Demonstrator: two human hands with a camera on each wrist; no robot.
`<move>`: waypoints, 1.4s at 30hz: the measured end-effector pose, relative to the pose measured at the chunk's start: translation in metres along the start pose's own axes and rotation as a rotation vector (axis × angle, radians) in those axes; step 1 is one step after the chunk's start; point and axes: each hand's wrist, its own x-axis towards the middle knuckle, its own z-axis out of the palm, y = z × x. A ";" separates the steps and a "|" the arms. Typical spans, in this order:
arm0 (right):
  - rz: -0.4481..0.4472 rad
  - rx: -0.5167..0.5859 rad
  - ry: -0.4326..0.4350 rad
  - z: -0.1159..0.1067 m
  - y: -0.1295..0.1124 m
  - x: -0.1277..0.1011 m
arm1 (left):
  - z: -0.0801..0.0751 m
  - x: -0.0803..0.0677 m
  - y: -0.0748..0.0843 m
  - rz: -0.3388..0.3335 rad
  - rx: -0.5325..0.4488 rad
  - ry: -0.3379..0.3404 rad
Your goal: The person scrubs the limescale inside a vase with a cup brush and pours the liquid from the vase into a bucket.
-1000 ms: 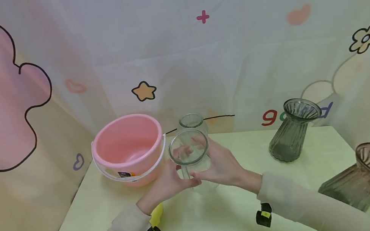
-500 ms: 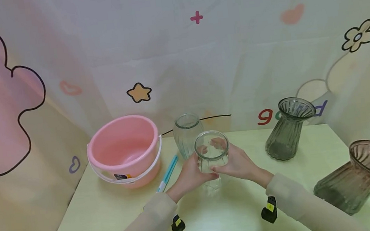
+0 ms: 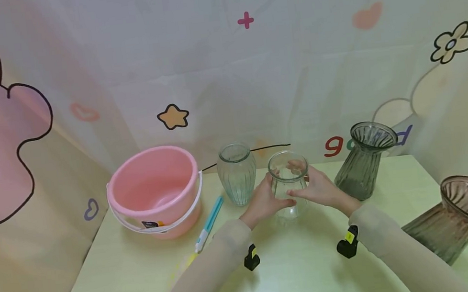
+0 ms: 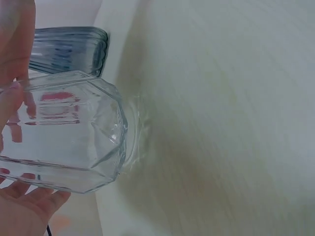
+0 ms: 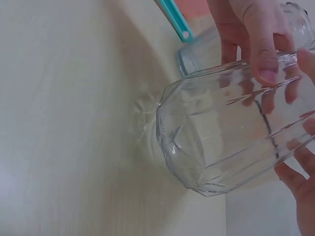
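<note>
Head view shows a pale yellow-green surface [image 3: 275, 281] closed in by a light cloth backdrop [image 3: 225, 70] printed with a pink cloud, a star, hearts and a flower.

Taking the clear glass vase [image 3: 289, 185] at the middle as the landmark: far to its left stands a pink bucket [image 3: 154, 189] with a white handle. Nearer on the left, a blue-handled brush [image 3: 209, 223] lies flat on the surface, between the bucket and the left forearm. Just left of the clear vase, a ribbed pale green vase [image 3: 237, 173] stands upright, close but apart from it. To its right a smoky grey fluted vase [image 3: 363, 160] stands upright, near the right hand. Well to the right, at the surface's edge, a brown fluted vase [image 3: 463, 216] appears tilted in this view.

The clear vase sits between the green and grey vases, upright, its long axis vertical and its open mouth pointing up. In the wrist views its base is just at the surface; I cannot tell if it touches. The left hand [image 3: 264, 203] and the right hand [image 3: 319, 189] clasp its sides, fingers curled around the glass.
</note>
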 end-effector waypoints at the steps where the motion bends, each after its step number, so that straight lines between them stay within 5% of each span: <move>1: 0.011 0.004 -0.006 -0.002 0.002 0.001 | 0.001 0.004 0.000 0.000 -0.007 -0.001; 10: 0.045 0.039 -0.021 -0.013 0.013 0.021 | 0.007 0.030 0.001 -0.006 -0.048 0.028; 24: 0.107 0.113 0.002 -0.011 0.027 0.037 | 0.014 0.049 0.001 -0.078 -0.019 0.093; 35: 0.129 0.084 0.088 0.002 0.034 0.028 | 0.015 0.046 0.006 -0.168 -0.020 0.079; 42: 0.099 0.035 0.193 0.006 0.031 0.009 | 0.014 0.029 0.010 -0.160 -0.043 0.070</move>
